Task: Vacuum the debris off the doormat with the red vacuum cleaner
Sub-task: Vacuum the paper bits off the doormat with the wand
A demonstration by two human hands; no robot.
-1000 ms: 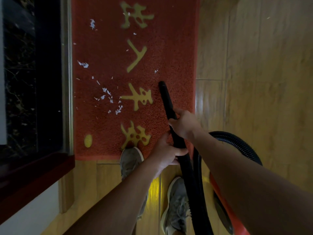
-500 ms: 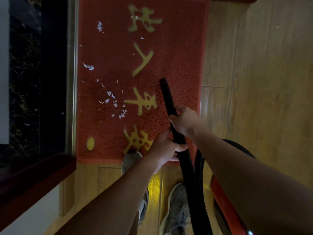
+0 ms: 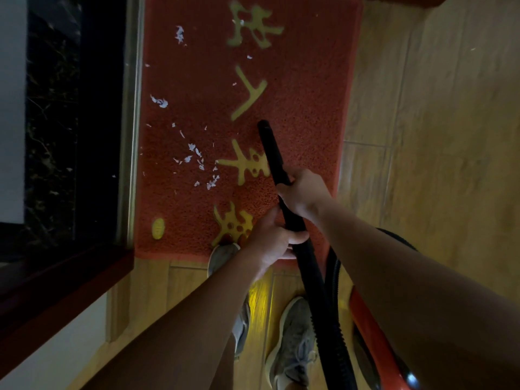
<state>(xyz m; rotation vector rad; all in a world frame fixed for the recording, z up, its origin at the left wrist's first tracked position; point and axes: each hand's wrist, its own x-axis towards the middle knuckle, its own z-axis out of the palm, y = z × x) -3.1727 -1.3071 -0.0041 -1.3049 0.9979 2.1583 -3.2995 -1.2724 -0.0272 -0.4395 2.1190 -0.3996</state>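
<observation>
A red doormat (image 3: 309, 114) with yellow characters lies on the wood floor. White paper scraps (image 3: 199, 161) are scattered over its left half. A black vacuum wand (image 3: 271, 149) points up the mat, its tip just right of the scraps, near the mat's middle. My right hand (image 3: 302, 191) grips the wand higher up. My left hand (image 3: 274, 240) grips it lower, near the mat's near edge. The ribbed black hose (image 3: 333, 342) runs down to the red vacuum body (image 3: 374, 339) at the lower right, mostly hidden by my right arm.
A dark door threshold with a metal strip (image 3: 130, 122) borders the mat's left side. My grey shoes (image 3: 292, 347) stand on the wood floor (image 3: 436, 136) at the mat's near edge, one toe touching it. Wood flooring extends to the right.
The view has shifted slightly, so the mat sits lower and further right in frame. The wand tip has edged forward up the mat, with both hands still gripping it.
</observation>
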